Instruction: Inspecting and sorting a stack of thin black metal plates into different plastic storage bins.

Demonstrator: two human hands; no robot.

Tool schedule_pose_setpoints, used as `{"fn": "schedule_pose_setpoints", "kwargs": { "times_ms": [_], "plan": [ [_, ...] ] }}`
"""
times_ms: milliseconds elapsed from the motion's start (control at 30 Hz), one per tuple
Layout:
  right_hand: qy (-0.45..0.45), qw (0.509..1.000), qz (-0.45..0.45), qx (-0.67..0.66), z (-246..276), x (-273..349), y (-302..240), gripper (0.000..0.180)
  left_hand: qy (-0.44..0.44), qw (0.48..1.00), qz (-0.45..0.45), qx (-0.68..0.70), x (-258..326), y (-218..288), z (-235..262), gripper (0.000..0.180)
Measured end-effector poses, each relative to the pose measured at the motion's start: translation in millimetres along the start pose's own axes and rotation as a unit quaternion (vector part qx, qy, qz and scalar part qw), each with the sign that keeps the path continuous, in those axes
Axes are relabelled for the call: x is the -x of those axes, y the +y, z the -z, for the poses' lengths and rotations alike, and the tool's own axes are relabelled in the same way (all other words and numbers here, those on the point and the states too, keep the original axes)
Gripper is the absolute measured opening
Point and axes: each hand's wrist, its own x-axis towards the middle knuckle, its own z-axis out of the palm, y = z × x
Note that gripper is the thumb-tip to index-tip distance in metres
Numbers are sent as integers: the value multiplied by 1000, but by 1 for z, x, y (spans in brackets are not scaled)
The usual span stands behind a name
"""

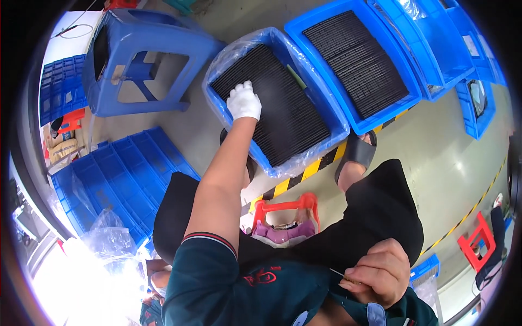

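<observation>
My left hand (243, 102), in a white glove, reaches out over a blue bin (324, 96) lined with clear plastic. Its fingers lie slightly apart on the rows of thin black strips (277, 103) packed inside, near the bin's left side; no strip shows lifted in them. Bare and closed, my right hand (380, 271) is near my chest. Between its thumb and fingers it pinches a thin pale pin-like piece (337, 271), of which only a short end shows. A flat green piece (297, 77) stands along the bin's right inner wall.
To the right, a second blue bin (411, 81) also holds black strips. At the left stand a blue plastic stool (187, 68) and blue crates (117, 179). Black-and-yellow tape (311, 169) crosses the floor. A red stool (285, 205) with a purple item is between my legs.
</observation>
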Motion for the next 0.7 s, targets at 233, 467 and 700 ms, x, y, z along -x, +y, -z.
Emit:
{"fn": "schedule_pose_setpoints", "kwargs": {
  "times_ms": [233, 467, 700],
  "plan": [
    [-3, 1000, -7, -3, -2, -3, 3, 20, 33, 999, -22, -16, -51, -12, 0, 47],
    [-19, 999, -28, -12, -1, -7, 3, 21, -6, 999, -30, -41, -71, -10, 6, 52],
    [-23, 999, -38, -9, -2, -15, 3, 21, -40, 998, -34, 20, -76, -15, 8, 47]
  ]
}}
